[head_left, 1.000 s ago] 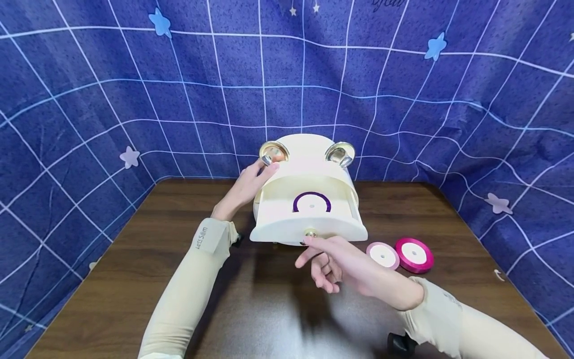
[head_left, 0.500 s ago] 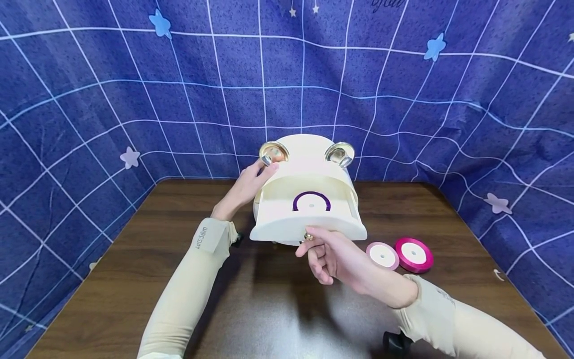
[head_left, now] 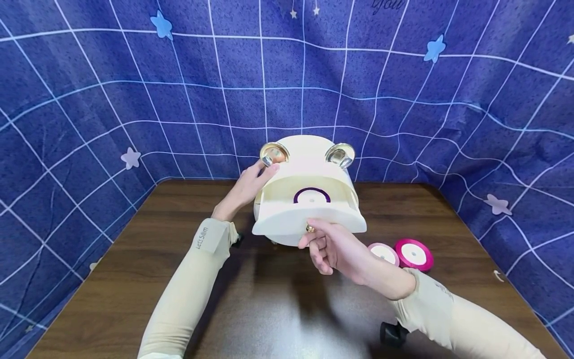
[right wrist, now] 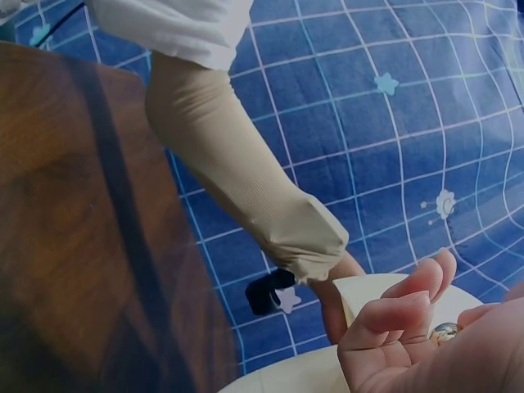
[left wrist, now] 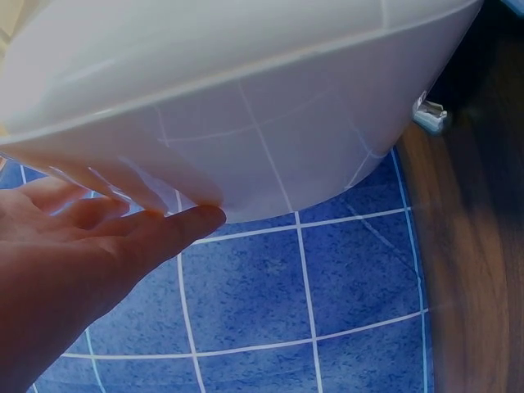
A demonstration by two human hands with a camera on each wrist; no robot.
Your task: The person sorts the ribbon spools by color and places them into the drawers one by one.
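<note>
A white storage box (head_left: 307, 154) with two round gold-rimmed ears stands on the table, its drawer (head_left: 280, 222) pulled out. Inside the drawer lies a ribbon spool (head_left: 312, 195) with a dark purple rim, its near part hidden by the drawer front. My right hand (head_left: 336, 247) pinches the small gold drawer knob (head_left: 310, 228), also visible between the fingers as a knob (right wrist: 444, 332) in the right wrist view. My left hand (head_left: 248, 184) rests against the box's left side, just below the ear. Its fingers (left wrist: 176, 232) lie nearly straight along the glossy wall in the left wrist view.
To the right of the box, a pale pink ribbon spool (head_left: 384, 253) lies beside a magenta ribbon spool (head_left: 414, 253). The brown wooden table (head_left: 148, 239) backs onto a blue curtain (head_left: 215, 99) with a white grid and stars.
My right hand has moved up and taken hold of the knob. The drawer has slid a little inward with the purple spool. My left hand stays in place.
</note>
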